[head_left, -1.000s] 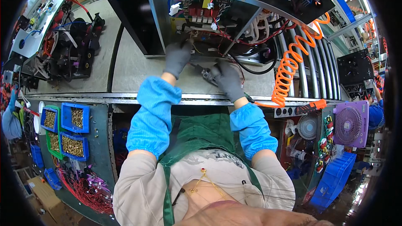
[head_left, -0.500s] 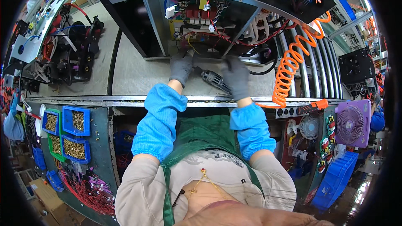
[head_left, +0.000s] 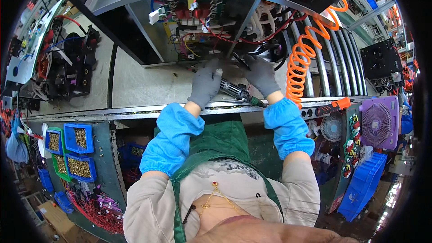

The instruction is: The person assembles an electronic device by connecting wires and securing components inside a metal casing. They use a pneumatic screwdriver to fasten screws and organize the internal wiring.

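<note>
My left hand (head_left: 206, 83), in a grey glove, is at the lower front edge of a metal cabinet (head_left: 155, 0) with its fingers curled together. What they hold, if anything, is hidden. Beneath and beside it a grey-and-black power screwdriver (head_left: 233, 90) with a green tail end lies slanted on the bench. My right hand (head_left: 263, 75), gloved too, closes its fingers on a black cable (head_left: 238, 60) at the cabinet opening. Red, white and yellow wires and circuit boards fill the cabinet. A loose white connector (head_left: 154, 16) hangs at its left.
A coiled orange hose (head_left: 297, 69) hangs right of the cabinet, beside metal rollers (head_left: 333, 69). Another electronic assembly (head_left: 74, 58) stands on the left. Blue bins of brass-coloured fasteners (head_left: 79, 166) and red wires (head_left: 94, 211) lie lower left; a purple fan (head_left: 379, 123) is at right.
My right hand has moved off the screwdriver and up to the black cable. My left hand has shifted right and nearer to me, over the screwdriver. The whole view has shifted slightly.
</note>
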### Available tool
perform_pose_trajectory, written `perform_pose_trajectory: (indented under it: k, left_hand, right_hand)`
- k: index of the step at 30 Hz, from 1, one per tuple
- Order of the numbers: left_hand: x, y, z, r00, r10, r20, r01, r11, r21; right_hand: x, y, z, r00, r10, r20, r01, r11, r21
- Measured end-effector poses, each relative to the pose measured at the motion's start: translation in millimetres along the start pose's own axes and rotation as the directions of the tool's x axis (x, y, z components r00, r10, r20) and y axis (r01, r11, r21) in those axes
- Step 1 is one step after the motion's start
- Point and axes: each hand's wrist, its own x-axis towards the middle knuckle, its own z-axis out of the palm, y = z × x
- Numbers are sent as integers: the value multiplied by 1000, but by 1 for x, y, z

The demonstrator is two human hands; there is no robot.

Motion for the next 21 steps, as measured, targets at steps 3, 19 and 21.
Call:
perform_pose_trajectory:
  k: [3,19,21]
  left_hand:
    - [16,1,8,999,-3,51,-2,994,108]
    - [46,-2,2,919,-32,394,83,990,-113]
    - [48,-5,-2,902,20,432,-31,999,19]
  right_hand:
    - [9,-1,15,994,107,35,-107,994,11]
    - [18,-4,59,995,48,-83,-45,998,37]
    - [20,-9,56,997,56,-44,-55,998,13]
